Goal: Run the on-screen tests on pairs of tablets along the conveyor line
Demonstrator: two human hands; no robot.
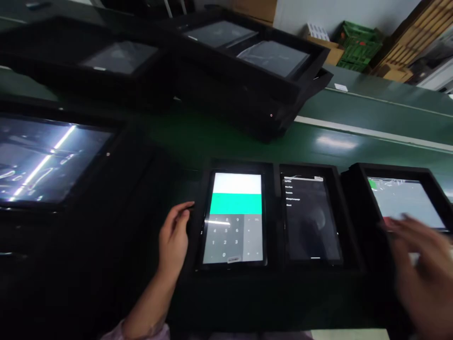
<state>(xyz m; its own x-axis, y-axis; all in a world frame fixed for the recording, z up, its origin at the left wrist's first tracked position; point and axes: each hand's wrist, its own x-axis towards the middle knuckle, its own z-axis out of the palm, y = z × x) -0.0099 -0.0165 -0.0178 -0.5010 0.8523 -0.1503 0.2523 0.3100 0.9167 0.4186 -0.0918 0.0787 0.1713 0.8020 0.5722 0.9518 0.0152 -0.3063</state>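
Note:
My left hand (174, 238) is beside the left rim of a black foam tray, its index finger and thumb extended and a little apart. In that tray lies a tablet (235, 238) with a calculator keypad under white and green bands. To its right, a second tablet (313, 226) shows a dark screen with a short text menu. My right hand (421, 264), smeared by motion, hovers over the lower left of a third tablet (406, 198), which has a pale screen with a green patch at one corner. Whether the right fingers hold anything is hidden by blur.
At the left lies a larger screen (49, 160) with glare in a black frame. Stacked black trays (226, 89) with film-covered tablets stand behind on the green bench (382, 130). A green crate (359, 45) and cardboard boxes (331, 49) are at the back right.

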